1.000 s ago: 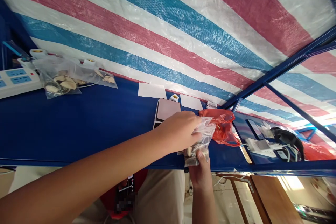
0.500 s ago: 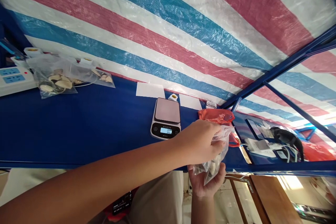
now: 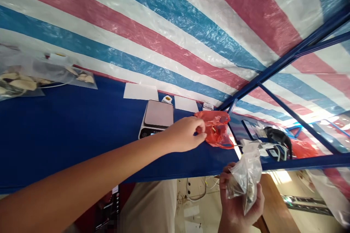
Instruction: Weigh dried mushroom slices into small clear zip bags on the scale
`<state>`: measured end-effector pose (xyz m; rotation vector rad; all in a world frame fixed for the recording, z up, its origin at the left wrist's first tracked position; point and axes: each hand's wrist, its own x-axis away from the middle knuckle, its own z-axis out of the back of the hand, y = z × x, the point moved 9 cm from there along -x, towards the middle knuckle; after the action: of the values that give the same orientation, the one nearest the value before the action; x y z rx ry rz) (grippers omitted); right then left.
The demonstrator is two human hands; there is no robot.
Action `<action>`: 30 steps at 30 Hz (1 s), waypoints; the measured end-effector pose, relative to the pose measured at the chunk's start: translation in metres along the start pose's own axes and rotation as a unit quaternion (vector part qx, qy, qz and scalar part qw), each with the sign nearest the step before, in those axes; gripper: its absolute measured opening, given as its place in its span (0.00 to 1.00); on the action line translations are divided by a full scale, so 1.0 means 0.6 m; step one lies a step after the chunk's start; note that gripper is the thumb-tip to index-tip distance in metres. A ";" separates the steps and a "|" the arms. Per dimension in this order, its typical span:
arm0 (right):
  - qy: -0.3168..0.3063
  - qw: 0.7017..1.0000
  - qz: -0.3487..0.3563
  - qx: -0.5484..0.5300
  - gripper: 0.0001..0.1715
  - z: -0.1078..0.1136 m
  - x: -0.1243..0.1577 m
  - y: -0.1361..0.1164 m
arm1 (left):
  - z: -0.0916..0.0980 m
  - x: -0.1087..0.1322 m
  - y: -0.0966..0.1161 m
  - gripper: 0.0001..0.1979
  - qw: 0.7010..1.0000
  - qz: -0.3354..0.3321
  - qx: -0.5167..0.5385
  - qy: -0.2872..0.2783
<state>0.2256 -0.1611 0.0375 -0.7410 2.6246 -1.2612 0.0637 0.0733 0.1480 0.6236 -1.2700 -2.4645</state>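
Note:
My left hand (image 3: 188,133) reaches across from the left over the blue table. Its fingers are curled, with a gap between thumb and fingertips, and nothing shows in them. Just beyond it lies a crumpled red plastic bag (image 3: 217,131), its mouth partly open. Lower right, past the table's front edge, my right hand (image 3: 255,211) is palm up with its fingers curled around a clear plastic bag (image 3: 246,178). Pale pieces inside that bag are hard to make out. A digital kitchen scale (image 3: 159,114) stands behind my left forearm, its display mostly covered.
Clear bags of dried slices (image 3: 22,82) lie at the far left. White paper sheets (image 3: 140,91) and a small white roll (image 3: 167,99) sit along the striped tarp (image 3: 153,36). A blue metal frame (image 3: 276,63) rises at right, with cables and a black strap (image 3: 277,136) beyond.
My left hand has let go of the clear bag and moved left. My right hand has carried the bag right, away from the red bag. The view has shifted right.

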 end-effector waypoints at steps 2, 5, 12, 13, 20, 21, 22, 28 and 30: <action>0.039 0.999 0.033 0.001 0.32 0.027 -0.007 -0.032 | -0.009 -0.021 -0.013 0.10 0.999 -0.013 -0.052 -0.012; 0.068 0.996 0.062 0.010 0.26 0.044 -0.018 -0.058 | -0.051 -0.073 -0.010 0.18 0.987 -0.056 -0.141 -0.059; 0.110 0.987 0.090 0.069 0.19 0.041 -0.027 -0.070 | -0.222 -0.241 0.011 0.12 0.931 -0.124 -0.321 -0.120; 0.110 0.986 0.093 0.083 0.19 0.041 -0.023 -0.073 | -0.234 -0.262 0.010 0.10 0.927 -0.128 -0.332 -0.115; 0.131 0.957 0.135 0.223 0.21 0.045 0.018 -0.096 | -0.200 -0.280 0.007 0.16 0.912 -0.208 -0.346 -0.068; 0.131 0.955 0.138 0.227 0.21 0.040 0.020 -0.096 | -0.178 -0.265 0.009 0.16 0.918 -0.212 -0.332 -0.045; 0.131 0.955 0.139 0.225 0.21 0.032 0.020 -0.095 | -0.153 -0.248 0.012 0.14 0.928 -0.210 -0.307 -0.016; 0.113 0.969 0.120 0.185 0.20 -0.030 0.005 -0.061 | -0.053 -0.113 -0.019 0.06 0.988 -0.103 -0.060 0.097; 0.094 0.963 0.134 0.213 0.23 -0.043 0.006 -0.053 | -0.047 -0.075 -0.034 0.05 0.991 -0.076 0.049 0.095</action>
<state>0.2261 -0.1616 0.0788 -0.1961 2.3445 -1.7914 0.1154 0.0852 0.1277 0.9906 -1.3174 -2.4013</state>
